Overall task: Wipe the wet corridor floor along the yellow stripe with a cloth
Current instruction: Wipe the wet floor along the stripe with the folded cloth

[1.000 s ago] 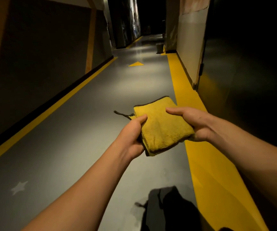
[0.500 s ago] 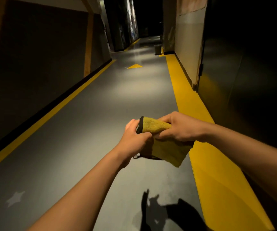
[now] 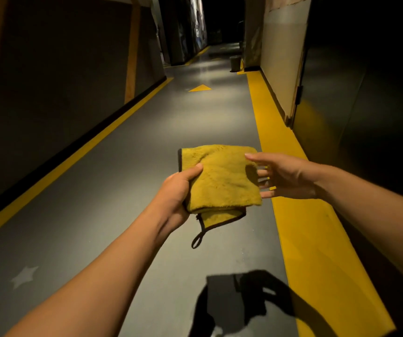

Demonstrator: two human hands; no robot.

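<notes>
A folded yellow cloth (image 3: 222,178) with dark trim and a hanging loop is held up in front of me, above the grey corridor floor (image 3: 147,154). My left hand (image 3: 178,188) grips its left edge, thumb on top. My right hand (image 3: 285,177) hovers at the cloth's right edge with fingers spread and straight, holding nothing. The wide yellow stripe (image 3: 312,227) runs along the floor on the right, under my right hand and on toward the far end.
A narrower yellow stripe (image 3: 74,156) borders the dark left wall. A yellow arrow mark (image 3: 200,88) lies farther down the floor. A small bin (image 3: 235,63) stands by the right wall, far off. A door (image 3: 365,105) is at the right.
The cloth, bunched between both hands half a second ago, is now a flat folded square. My right hand has let go and opened; my left hand keeps hold.
</notes>
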